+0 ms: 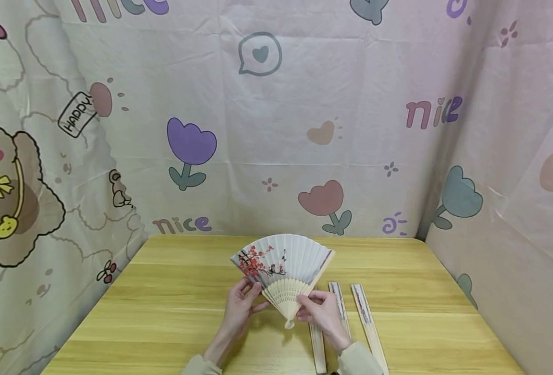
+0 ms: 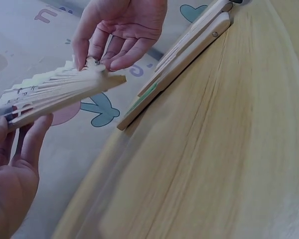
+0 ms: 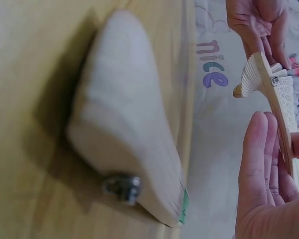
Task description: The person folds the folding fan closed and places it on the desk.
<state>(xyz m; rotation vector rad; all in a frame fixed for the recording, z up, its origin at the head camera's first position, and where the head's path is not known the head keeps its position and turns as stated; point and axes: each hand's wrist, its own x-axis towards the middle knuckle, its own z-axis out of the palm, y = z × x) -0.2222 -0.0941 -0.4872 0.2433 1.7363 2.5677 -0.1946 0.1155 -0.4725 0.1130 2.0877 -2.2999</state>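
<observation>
A folding fan (image 1: pixel 300 260), white with red blossoms and pale pierced ribs, is spread above the table with its pivot end down. My left hand (image 1: pixel 240 307) pinches its left edge between thumb and fingers. On the other side, my right hand (image 1: pixel 321 311) grips the right outer rib near the lower part. In the left wrist view the fan (image 2: pixel 60 92) appears nearly edge-on between both hands. The right wrist view shows the right thumb and fingers (image 3: pixel 259 149) around the outer rib.
Several closed folding fans lie on the wooden table (image 1: pixel 164 302) to the right: one closed fan (image 1: pixel 369 323) farthest right, another closed fan (image 1: pixel 317 349) partly beneath my right forearm. A patterned cloth (image 1: pixel 276 130) hangs behind the table and along both sides.
</observation>
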